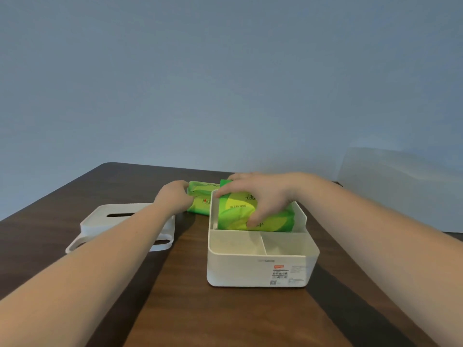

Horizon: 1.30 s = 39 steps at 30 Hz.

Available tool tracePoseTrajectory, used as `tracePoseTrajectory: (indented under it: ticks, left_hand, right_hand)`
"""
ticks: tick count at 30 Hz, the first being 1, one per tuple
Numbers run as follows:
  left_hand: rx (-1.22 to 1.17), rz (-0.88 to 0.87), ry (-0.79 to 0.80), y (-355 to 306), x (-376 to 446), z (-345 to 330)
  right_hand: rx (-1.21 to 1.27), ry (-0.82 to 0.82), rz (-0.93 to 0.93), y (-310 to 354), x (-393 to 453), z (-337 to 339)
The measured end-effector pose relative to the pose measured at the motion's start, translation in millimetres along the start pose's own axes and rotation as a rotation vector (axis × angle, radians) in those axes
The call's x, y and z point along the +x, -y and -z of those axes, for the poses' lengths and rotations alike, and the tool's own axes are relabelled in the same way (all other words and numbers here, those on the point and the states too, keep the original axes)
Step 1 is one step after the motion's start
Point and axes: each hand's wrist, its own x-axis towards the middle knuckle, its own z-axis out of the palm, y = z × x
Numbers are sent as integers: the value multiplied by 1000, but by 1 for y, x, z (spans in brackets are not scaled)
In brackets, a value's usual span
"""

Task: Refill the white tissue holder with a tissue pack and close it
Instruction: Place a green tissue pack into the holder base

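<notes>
The white tissue holder [258, 267] stands open on the brown table, lid off. My right hand [260, 196] grips a green tissue pack [238, 216] that sits tilted in the holder's far compartment. A second green pack [200, 204] lies on the table just behind the holder's left corner, and my left hand [174, 196] is closed on its left end. The holder's white lid [100, 221], with its slot facing up, rests on the table to the left, partly hidden under my left forearm.
The holder's two near compartments [238, 242] hold nothing. A pale translucent box [400, 186] stands at the table's far right against the blue-grey wall. The table's far edge [150, 166] runs just behind the packs.
</notes>
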Motion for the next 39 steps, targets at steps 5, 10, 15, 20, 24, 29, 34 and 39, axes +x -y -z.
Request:
tracePoseTrajectory:
  ticks: [5,10,15,20,24,29,34,39]
  left_hand:
    - [37,2,55,13,-3,19]
    - [101,-25,126,23,-9,42]
    - [91,-9,131,36,-17,63]
    - [56,48,75,54,-27,86]
    - [71,125,46,72,-38,99]
    - [73,244,6,98,-51,98]
    - [-42,340,36,110,-59,88]
    - [-191,405,21,117,-56,85]
  right_hand:
    - [77,72,-38,-10,5,-11]
    - [133,78,-102,-13,2,-9]
    - [189,11,-148,-3,-7,0]
    - [289,-208,-156,20,5,9]
    - [451,-360,-175,48,30,13]
    - [501,-288,-197,93,67,7]
    - [463,-13,-315,125,104,-8]
    - [459,48,-354,135,116,-12]
